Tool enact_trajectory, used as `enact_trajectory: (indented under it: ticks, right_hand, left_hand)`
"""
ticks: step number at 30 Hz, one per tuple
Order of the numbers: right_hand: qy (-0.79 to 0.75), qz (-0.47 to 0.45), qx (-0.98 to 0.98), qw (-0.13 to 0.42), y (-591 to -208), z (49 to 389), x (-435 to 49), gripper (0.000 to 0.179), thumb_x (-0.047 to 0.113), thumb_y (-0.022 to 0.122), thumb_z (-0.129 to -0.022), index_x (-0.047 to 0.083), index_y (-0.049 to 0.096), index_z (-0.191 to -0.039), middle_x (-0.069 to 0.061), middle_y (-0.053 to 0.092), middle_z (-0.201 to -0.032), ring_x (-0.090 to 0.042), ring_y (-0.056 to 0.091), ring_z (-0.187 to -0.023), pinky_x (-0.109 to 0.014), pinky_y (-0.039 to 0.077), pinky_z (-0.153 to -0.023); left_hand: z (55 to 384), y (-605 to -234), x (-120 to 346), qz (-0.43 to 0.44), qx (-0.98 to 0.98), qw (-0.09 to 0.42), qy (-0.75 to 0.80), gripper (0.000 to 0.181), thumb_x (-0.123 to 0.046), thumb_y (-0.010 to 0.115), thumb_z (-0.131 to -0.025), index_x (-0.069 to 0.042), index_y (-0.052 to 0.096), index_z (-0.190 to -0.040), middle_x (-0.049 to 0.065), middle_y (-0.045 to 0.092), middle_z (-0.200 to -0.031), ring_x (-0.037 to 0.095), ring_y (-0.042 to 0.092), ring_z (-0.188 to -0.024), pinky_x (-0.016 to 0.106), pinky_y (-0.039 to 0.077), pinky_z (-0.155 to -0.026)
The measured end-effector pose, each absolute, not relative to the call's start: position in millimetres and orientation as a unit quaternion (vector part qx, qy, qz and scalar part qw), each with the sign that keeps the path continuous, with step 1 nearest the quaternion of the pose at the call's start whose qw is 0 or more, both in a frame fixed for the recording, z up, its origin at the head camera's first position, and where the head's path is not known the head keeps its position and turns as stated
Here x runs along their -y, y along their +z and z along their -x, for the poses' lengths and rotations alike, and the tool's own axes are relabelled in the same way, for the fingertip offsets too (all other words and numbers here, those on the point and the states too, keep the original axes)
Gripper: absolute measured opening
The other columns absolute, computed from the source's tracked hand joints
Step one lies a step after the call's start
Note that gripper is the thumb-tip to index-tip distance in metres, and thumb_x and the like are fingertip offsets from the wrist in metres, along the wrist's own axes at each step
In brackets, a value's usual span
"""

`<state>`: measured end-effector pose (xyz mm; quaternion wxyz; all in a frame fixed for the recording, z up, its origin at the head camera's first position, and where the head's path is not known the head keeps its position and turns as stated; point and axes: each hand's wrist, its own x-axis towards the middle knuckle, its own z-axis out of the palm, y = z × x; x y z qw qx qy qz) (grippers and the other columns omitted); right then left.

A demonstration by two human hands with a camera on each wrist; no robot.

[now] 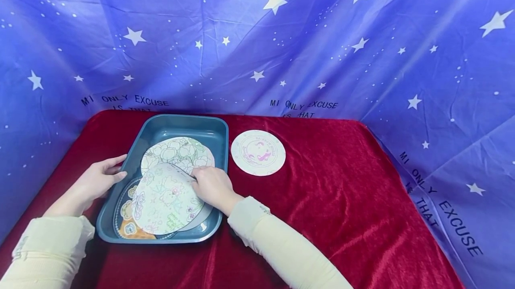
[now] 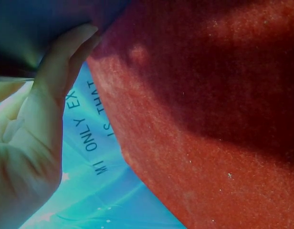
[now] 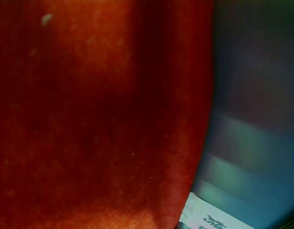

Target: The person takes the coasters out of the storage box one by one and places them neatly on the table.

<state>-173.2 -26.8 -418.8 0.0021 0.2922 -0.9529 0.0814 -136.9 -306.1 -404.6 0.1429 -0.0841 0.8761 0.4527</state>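
A deep blue rectangular tray [image 1: 188, 130] stands on the red cloth, and several printed round cards overlap inside it. My left hand [image 1: 98, 178] holds its left wall, thumb at the rim; in the left wrist view the fingers [image 2: 66, 62] lie along the tray's dark outer side. With my right hand [image 1: 213, 187] I pinch the right edge of a white round card with butterfly line drawings [image 1: 165, 199], the uppermost one. Behind it lies a round card with flower outlines [image 1: 177, 150]. A dark-rimmed card with orange and cream patterns [image 1: 126, 210] is partly covered at the tray's near left.
A white round card with a pink unicorn-like print [image 1: 258, 152] lies right of the tray. Red velvet cloth [image 1: 334, 199] covers the table. Blue star-patterned fabric [image 1: 241, 34] hangs behind and along both sides.
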Motion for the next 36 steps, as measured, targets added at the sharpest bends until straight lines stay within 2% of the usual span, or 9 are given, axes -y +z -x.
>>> enact_trajectory:
  ticks: [8, 16, 23, 32, 36]
  right_hand:
    - [0.09, -0.285, 0.954, -0.001, -419, 173, 27, 0.015, 0.026, 0.06, -0.098, 0.022, 0.073, -0.104, 0.006, 0.07, -0.074, -0.011, 0.062, -0.065, -0.025, 0.048, -0.055]
    - [0.153, -0.277, 0.949, 0.011, -418, 170, 23, 0.026, 0.028, 0.063, -0.097, 0.023, 0.072, -0.121, 0.004, 0.077, -0.097, -0.012, 0.071, -0.083, -0.024, 0.056, -0.071]
    - [0.195, -0.279, 0.939, 0.039, -422, 171, 21, 0.023, 0.026, 0.063, -0.097, 0.021, 0.074, -0.117, 0.003, 0.078, -0.099, -0.013, 0.073, -0.087, -0.024, 0.057, -0.074]
    - [0.312, -0.277, 0.907, 0.053, -426, 174, 15, 0.021, 0.023, 0.065, -0.096, 0.015, 0.076, -0.112, 0.001, 0.078, -0.096, -0.005, 0.07, -0.08, -0.011, 0.051, -0.073]
    - [0.366, -0.263, 0.892, 0.046, -425, 174, 13, 0.023, 0.022, 0.065, -0.096, 0.013, 0.075, -0.115, -0.001, 0.078, -0.098, -0.003, 0.07, -0.08, -0.011, 0.052, -0.077]
  left_hand:
    - [138, -406, 307, 0.084, -0.878, 0.141, 0.45, 0.069, -0.015, 0.051, -0.102, 0.003, 0.011, -0.156, 0.045, 0.036, -0.142, 0.037, 0.068, -0.101, 0.052, 0.059, -0.084]
    - [137, -405, 307, 0.084, -0.878, 0.142, 0.449, 0.069, -0.014, 0.05, -0.103, 0.003, 0.01, -0.156, 0.044, 0.036, -0.141, 0.033, 0.07, -0.097, 0.051, 0.059, -0.083]
    - [138, -405, 308, 0.084, -0.877, 0.144, 0.45, 0.069, -0.014, 0.05, -0.103, 0.003, 0.009, -0.156, 0.045, 0.035, -0.142, 0.036, 0.069, -0.099, 0.053, 0.058, -0.084]
    - [136, -405, 307, 0.078, -0.882, 0.142, 0.443, 0.069, -0.014, 0.05, -0.103, 0.003, 0.009, -0.156, 0.045, 0.035, -0.142, 0.045, 0.065, -0.107, 0.055, 0.057, -0.086]
    - [136, -405, 307, 0.078, -0.882, 0.143, 0.443, 0.069, -0.014, 0.049, -0.103, 0.003, 0.009, -0.156, 0.045, 0.034, -0.142, 0.046, 0.065, -0.107, 0.056, 0.057, -0.086]
